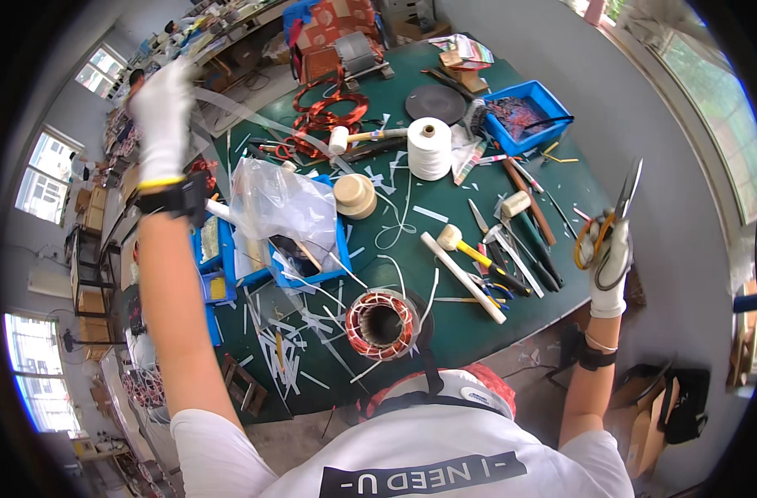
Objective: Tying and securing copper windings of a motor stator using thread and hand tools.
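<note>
Item, far left: my gloved left hand (164,108), raised above the surface's left edge, pinches a long translucent plastic strip (254,124); probably light, floppy and slippery, best gripped near an end. Item, right: my gloved right hand (608,261), beyond the right edge, closed around orange-handled steel scissors (617,217), blades upward.

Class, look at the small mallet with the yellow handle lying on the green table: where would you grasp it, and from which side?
Grip the yellow-handled mallet by its handle, midway along, coming from above. It lies flat on the green table, pale head toward the table's middle, so the slim handle gives the fingers a span to close around. A white stick lies close on one side and dark tools at its end, so come straight down.
</note>
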A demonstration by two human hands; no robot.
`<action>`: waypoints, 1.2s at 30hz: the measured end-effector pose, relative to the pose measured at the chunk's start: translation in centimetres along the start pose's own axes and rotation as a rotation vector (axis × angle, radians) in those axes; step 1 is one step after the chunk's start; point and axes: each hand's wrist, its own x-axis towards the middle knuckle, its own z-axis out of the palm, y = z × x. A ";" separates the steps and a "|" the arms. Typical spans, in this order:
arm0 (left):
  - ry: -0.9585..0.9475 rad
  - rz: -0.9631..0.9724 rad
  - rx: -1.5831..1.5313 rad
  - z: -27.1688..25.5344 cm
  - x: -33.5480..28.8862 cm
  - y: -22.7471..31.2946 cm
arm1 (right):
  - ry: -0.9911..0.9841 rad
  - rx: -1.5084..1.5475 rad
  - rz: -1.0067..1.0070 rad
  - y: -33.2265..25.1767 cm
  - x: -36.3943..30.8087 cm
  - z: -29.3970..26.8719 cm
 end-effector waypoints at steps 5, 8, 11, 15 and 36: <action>0.322 -0.119 0.569 -20.6 0.5 -18.0 | 0.082 -1.143 0.010 11.7 4.3 -12.4; 0.035 -0.328 0.806 -29.8 -6.3 -23.4 | 0.027 -1.497 0.084 17.0 5.4 -13.9; -0.059 -0.481 0.746 -36.8 -13.2 -24.0 | -0.011 -1.473 0.040 22.2 7.1 -17.7; 0.019 -0.767 0.562 -45.2 -20.4 -14.6 | -0.205 -1.560 0.029 22.4 8.3 -17.5; -0.172 -0.891 -0.250 -30.6 -40.3 -15.3 | -0.887 -0.984 0.027 3.2 -19.5 13.3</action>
